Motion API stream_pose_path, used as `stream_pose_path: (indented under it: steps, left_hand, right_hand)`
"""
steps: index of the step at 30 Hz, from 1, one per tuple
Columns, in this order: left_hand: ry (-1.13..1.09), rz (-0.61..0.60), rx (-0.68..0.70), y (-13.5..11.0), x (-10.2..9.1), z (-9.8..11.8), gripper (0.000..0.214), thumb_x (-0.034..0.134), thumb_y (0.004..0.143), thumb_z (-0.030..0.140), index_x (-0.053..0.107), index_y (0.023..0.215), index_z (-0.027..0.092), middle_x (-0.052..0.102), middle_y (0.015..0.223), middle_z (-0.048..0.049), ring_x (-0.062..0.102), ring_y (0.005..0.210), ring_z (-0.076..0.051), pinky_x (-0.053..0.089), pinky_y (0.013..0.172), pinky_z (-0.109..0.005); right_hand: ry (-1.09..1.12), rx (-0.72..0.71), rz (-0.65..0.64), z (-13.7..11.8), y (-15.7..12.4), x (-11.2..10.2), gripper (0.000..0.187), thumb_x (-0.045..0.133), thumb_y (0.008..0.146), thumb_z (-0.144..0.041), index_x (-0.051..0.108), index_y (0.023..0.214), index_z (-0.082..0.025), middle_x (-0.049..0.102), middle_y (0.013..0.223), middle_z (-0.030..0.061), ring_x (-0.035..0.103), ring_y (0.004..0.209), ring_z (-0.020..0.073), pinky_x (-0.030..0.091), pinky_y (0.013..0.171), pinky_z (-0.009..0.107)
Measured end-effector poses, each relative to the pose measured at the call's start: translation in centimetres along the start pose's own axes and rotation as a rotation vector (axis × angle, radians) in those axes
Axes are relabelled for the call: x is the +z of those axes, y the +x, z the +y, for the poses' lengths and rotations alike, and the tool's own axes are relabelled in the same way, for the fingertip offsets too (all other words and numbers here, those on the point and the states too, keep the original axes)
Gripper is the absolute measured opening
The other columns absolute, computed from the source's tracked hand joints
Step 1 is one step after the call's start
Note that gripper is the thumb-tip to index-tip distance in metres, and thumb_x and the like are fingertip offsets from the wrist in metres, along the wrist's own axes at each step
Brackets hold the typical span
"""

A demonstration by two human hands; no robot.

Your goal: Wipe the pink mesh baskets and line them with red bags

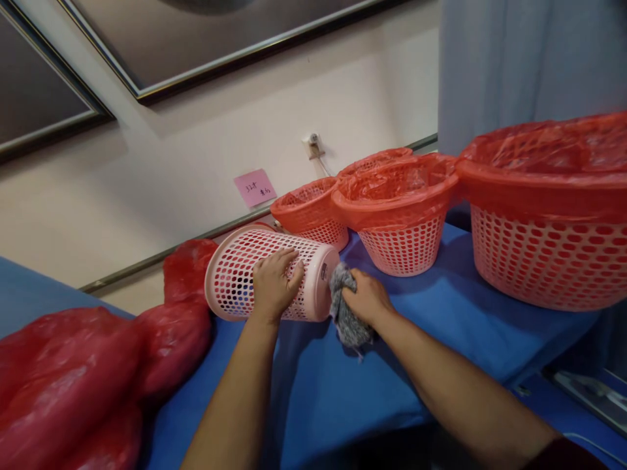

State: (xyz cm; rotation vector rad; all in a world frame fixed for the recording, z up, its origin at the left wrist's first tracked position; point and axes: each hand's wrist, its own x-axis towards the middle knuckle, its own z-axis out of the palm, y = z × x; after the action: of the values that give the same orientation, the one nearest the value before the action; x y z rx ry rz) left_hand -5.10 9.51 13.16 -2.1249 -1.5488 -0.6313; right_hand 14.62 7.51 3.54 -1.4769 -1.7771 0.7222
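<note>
A pink perforated plastic basket [235,267] lies on its side on a blue-covered table [313,391], its base turned to the right. My left hand [277,284] rests on the basket's side with the fingers spread. In my right hand [367,297] is a grey cloth [347,320], bunched up and held against or right beside the basket's base. The cloth's lower end hangs down toward the table cover.
Several pink baskets lined with red plastic bags, such as the middle basket [401,241] and the large basket [548,254], stand at the right. Filled red bags [73,378] lie at the left. A pink note [255,188] and a socket [313,145] are on the wall.
</note>
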Motion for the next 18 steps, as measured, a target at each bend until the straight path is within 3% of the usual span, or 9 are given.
stream_pose_path:
  steps: [2,3,6,9,12,14,16,18]
  left_hand:
    - [0.008,-0.001,0.001,0.0,0.0,0.0,0.036,0.051,0.098,0.038,0.076,0.119,0.023,0.077,0.131,-0.0089,0.068,0.127,-0.031,0.043,0.110,-0.050]
    - [0.011,-0.001,0.001,0.0,0.0,0.0,0.036,0.051,0.098,0.038,0.076,0.119,0.022,0.077,0.131,-0.0092,0.068,0.126,-0.031,0.044,0.110,-0.050]
    - [0.015,0.000,-0.002,0.0,0.0,-0.1,0.036,0.051,0.098,0.039,0.077,0.118,0.022,0.078,0.130,-0.0092,0.070,0.124,-0.031,0.045,0.108,-0.050]
    - [0.025,-0.005,-0.010,0.0,0.0,-0.2,0.035,0.052,0.098,0.039,0.077,0.117,0.024,0.078,0.129,-0.0083,0.070,0.123,-0.030,0.046,0.107,-0.049]
    - [0.025,-0.009,-0.013,0.0,-0.1,-0.2,0.036,0.051,0.098,0.040,0.077,0.117,0.024,0.078,0.129,-0.0085,0.071,0.123,-0.030,0.046,0.106,-0.049]
    - [0.024,-0.011,-0.016,0.0,-0.1,-0.1,0.036,0.051,0.098,0.040,0.077,0.116,0.023,0.078,0.129,-0.0089,0.071,0.123,-0.030,0.046,0.106,-0.050]
    - [0.027,-0.017,-0.018,0.1,-0.2,0.0,0.036,0.051,0.098,0.040,0.077,0.116,0.023,0.078,0.129,-0.0092,0.070,0.124,-0.031,0.046,0.105,-0.051]
    - [0.031,-0.021,-0.020,0.1,-0.1,0.0,0.036,0.051,0.098,0.039,0.077,0.117,0.022,0.078,0.129,-0.0096,0.070,0.124,-0.031,0.046,0.106,-0.051]
  right_hand:
    - [0.117,-0.131,0.206,-0.2,-0.2,0.2,0.044,0.052,0.091,-0.027,0.059,0.134,-0.016,0.069,0.127,0.0147,0.065,0.119,0.0249,0.048,0.104,0.034]
    - [0.155,-0.223,0.225,-0.4,-0.5,0.5,0.044,0.054,0.089,-0.026,0.059,0.132,-0.016,0.069,0.125,0.0137,0.064,0.118,0.0243,0.048,0.104,0.033]
    - [0.083,-0.340,0.002,-0.8,-1.5,1.3,0.035,0.060,0.084,-0.024,0.065,0.118,-0.021,0.073,0.116,0.0091,0.067,0.107,0.0240,0.051,0.096,0.032]
    - [-0.097,-0.181,-0.249,-0.8,-1.7,1.7,0.027,0.065,0.082,-0.024,0.070,0.108,-0.024,0.077,0.110,0.0077,0.071,0.102,0.0261,0.052,0.090,0.033]
    - [-0.172,-0.044,-0.332,-0.4,-1.0,1.6,0.023,0.067,0.082,-0.024,0.073,0.104,-0.023,0.079,0.105,0.0091,0.074,0.100,0.0284,0.052,0.087,0.034]
    - [-0.144,-0.001,-0.251,-0.2,-0.5,1.4,0.029,0.061,0.088,-0.028,0.071,0.115,-0.021,0.078,0.113,0.0110,0.073,0.105,0.0285,0.052,0.090,0.035]
    - [-0.038,0.005,-0.051,-0.1,-0.2,1.3,0.039,0.054,0.093,-0.029,0.063,0.130,-0.018,0.073,0.125,0.0131,0.069,0.115,0.0271,0.050,0.099,0.035]
    - [0.094,-0.095,0.143,-0.2,-0.4,1.3,0.047,0.052,0.093,-0.027,0.057,0.139,-0.016,0.069,0.132,0.0143,0.065,0.122,0.0252,0.048,0.105,0.034]
